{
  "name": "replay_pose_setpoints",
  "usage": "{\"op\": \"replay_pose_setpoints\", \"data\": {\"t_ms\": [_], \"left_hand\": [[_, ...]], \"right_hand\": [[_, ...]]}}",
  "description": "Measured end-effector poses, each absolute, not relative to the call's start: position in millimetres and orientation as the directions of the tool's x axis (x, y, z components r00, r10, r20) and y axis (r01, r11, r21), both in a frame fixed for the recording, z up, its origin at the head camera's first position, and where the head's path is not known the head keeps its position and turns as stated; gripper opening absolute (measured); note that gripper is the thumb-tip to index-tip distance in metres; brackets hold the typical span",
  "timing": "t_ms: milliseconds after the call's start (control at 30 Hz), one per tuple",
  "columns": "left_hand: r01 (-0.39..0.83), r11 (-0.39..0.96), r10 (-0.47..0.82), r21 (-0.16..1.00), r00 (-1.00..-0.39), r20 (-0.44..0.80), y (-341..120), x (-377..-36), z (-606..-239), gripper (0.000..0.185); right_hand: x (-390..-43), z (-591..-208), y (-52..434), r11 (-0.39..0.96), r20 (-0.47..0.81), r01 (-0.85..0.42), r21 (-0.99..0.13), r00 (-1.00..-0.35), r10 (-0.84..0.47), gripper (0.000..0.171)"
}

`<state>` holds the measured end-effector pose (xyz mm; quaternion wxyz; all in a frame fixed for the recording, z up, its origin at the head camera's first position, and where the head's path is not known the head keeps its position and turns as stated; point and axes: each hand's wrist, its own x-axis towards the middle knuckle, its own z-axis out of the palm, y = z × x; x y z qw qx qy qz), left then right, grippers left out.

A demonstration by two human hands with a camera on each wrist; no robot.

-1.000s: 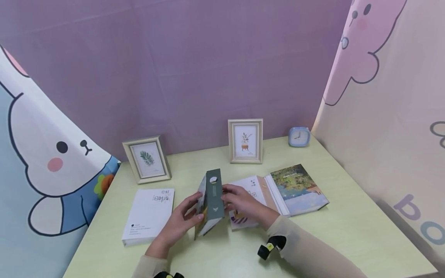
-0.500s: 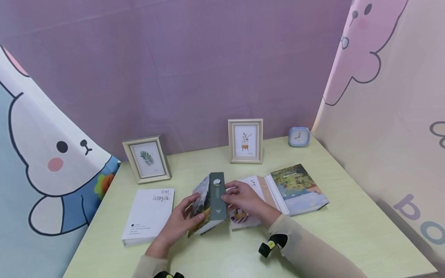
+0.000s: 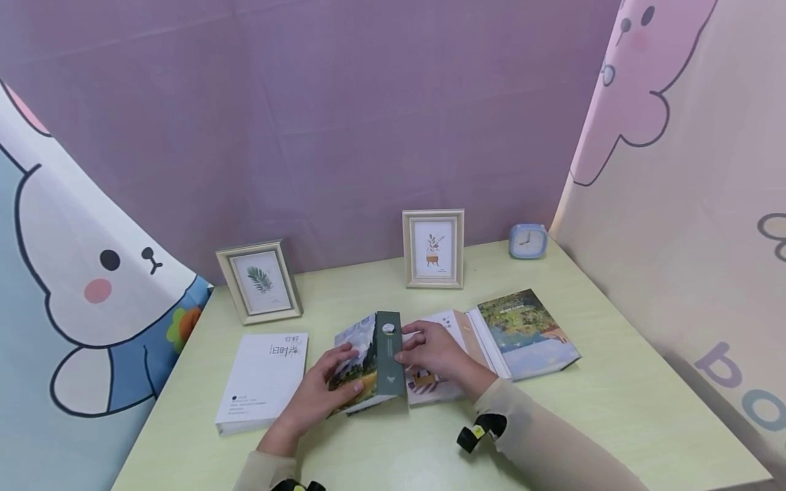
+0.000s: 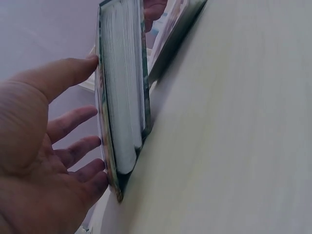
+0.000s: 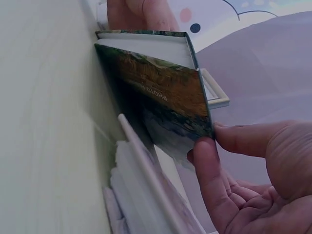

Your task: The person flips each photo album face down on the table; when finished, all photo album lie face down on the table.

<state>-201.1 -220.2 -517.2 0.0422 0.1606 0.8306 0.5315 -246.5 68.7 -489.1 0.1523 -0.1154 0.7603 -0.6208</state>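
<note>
Green-spined book (image 3: 371, 365) leans between my left hand (image 3: 319, 389) and right hand (image 3: 432, 351), fingers flat on both covers. Only my left wrist view shows its white page edges (image 4: 121, 92), top middle. My head view shows the spine.

The book (image 3: 371, 361) is a thick hardback with a dark green spine and painted landscape covers. It is closed and leans tilted, its lower edge on the pale green bench (image 3: 381, 443).

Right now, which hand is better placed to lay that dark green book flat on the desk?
Left, probably. The left hand spreads across the dark green book's painted cover, while the right hand only touches the spine side.
</note>
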Motion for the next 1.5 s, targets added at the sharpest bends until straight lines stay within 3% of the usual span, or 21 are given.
{"op": "replay_pose_setpoints", "data": {"t_ms": [700,1500], "left_hand": [[0.267,0.527,0.282,0.807,-0.951,0.13,-220.7,-201.4,-517.7,0.062],[0.288,0.565,0.259,0.773,-0.952,0.165,-221.7,-203.7,-520.5,0.06]], "right_hand": [[-243.7,-500.7,61.7,0.464,-0.032,-0.155,-0.872,-0.929,-0.369,0.065],[-225.4,-499.4,49.3,0.512,0.041,-0.302,-0.804,-0.887,-0.459,0.046]]}}
